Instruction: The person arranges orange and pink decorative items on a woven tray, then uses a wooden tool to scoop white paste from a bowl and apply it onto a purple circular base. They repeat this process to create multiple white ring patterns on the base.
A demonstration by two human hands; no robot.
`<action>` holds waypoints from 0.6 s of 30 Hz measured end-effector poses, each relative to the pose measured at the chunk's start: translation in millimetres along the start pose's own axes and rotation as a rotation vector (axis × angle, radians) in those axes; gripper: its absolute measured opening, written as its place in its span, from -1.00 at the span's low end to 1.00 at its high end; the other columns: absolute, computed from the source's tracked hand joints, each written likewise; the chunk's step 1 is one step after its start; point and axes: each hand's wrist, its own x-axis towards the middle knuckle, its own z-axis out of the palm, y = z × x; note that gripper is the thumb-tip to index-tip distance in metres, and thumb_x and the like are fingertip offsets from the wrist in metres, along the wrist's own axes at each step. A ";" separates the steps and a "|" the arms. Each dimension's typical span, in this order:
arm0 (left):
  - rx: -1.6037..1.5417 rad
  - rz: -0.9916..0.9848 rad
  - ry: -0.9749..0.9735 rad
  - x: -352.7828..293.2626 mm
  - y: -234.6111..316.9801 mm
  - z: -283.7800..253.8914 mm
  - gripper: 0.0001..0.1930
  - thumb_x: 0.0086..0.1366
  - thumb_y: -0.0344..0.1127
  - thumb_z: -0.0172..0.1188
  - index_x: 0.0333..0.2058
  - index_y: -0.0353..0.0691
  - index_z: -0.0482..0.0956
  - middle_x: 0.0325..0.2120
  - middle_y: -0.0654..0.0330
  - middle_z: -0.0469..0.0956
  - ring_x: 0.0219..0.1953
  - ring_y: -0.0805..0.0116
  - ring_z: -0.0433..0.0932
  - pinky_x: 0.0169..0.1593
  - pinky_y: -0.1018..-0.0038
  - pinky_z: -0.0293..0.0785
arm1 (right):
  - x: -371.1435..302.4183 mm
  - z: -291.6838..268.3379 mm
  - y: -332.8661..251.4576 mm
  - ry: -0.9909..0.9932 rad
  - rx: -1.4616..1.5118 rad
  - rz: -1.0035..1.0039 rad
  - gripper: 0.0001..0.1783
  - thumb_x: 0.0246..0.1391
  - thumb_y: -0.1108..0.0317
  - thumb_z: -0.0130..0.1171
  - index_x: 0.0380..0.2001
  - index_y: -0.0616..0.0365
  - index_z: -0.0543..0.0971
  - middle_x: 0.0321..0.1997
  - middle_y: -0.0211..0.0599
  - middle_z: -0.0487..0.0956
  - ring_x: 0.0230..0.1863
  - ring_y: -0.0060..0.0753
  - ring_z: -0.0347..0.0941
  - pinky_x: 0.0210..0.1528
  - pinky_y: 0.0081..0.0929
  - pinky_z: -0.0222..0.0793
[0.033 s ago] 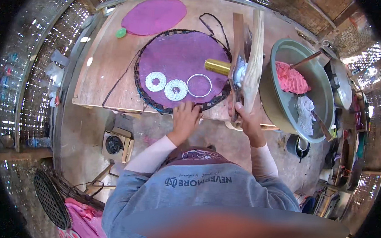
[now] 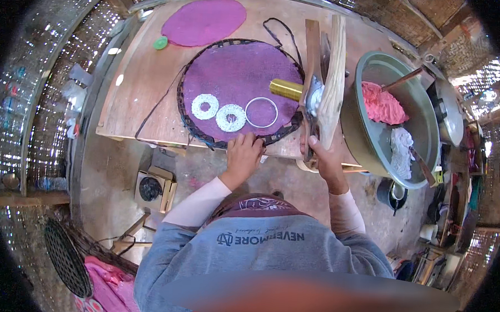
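Observation:
A round woven tray (image 2: 181,94) with a dark rim lies at the table's front edge, lined with purple cloth (image 2: 231,66). On the cloth sit two white lacy dough rings (image 2: 205,106) and a thin pale hoop (image 2: 261,112). My left hand (image 2: 244,158) is closed over the tray's near rim, fingertips just below the second dough ring. My right hand (image 2: 326,162) grips the near ends of a two-armed wooden press (image 2: 334,81). A gold cylinder (image 2: 286,89) sticks out leftward from the press over the cloth, to the right of the hoop.
At right stands a large green basin (image 2: 367,144) holding pink dough (image 2: 382,103), white dough (image 2: 401,151) and wooden paddles. A pink-purple round cloth (image 2: 205,20) and a green lid (image 2: 160,43) lie at the table's far left. A cardboard box (image 2: 162,183) sits on the floor.

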 end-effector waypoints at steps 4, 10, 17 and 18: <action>0.076 0.164 -0.024 4.1 -12.4 -5.0 -0.81 0.01 -0.27 0.09 -0.34 -0.10 0.49 -0.41 0.27 0.34 -0.27 0.27 0.31 -0.24 0.32 0.18 | -4.9 -18.9 6.9 -0.058 -0.019 0.013 -0.75 0.04 0.26 0.12 -0.33 0.26 0.48 -0.48 -0.42 0.48 -0.47 -0.62 0.38 -0.41 -0.64 0.29; 0.217 0.311 -0.147 -29.1 -68.3 -61.7 -0.78 -0.02 -0.35 0.04 -0.32 -0.06 0.51 -0.31 0.30 0.39 -0.19 0.29 0.32 -0.15 0.34 0.20 | -3.7 -29.2 6.6 -0.091 -0.038 0.003 -0.80 0.05 0.29 0.10 -0.40 0.23 0.47 -0.53 -0.45 0.46 -0.51 -0.64 0.36 -0.46 -0.66 0.26; 0.379 0.006 -0.195 -34.9 -133.4 -118.3 -0.63 -0.05 -0.38 0.12 -0.17 -0.02 0.48 -0.20 0.26 0.39 -0.03 0.20 0.29 -0.02 0.29 0.17 | 15.8 -11.6 13.7 -0.199 -0.190 0.137 -0.77 0.03 0.25 0.13 -0.40 0.22 0.48 -0.58 -0.49 0.44 -0.55 -0.67 0.33 -0.50 -0.65 0.23; 0.167 -0.048 -0.033 -21.2 -141.4 -123.3 -0.58 -0.01 -0.34 0.13 -0.09 -0.06 0.43 -0.15 0.23 0.38 0.00 0.18 0.29 0.01 0.30 0.17 | 21.5 -4.9 14.2 -0.222 -0.232 0.145 -0.76 0.03 0.24 0.13 -0.39 0.22 0.48 -0.58 -0.50 0.44 -0.56 -0.68 0.32 -0.50 -0.65 0.22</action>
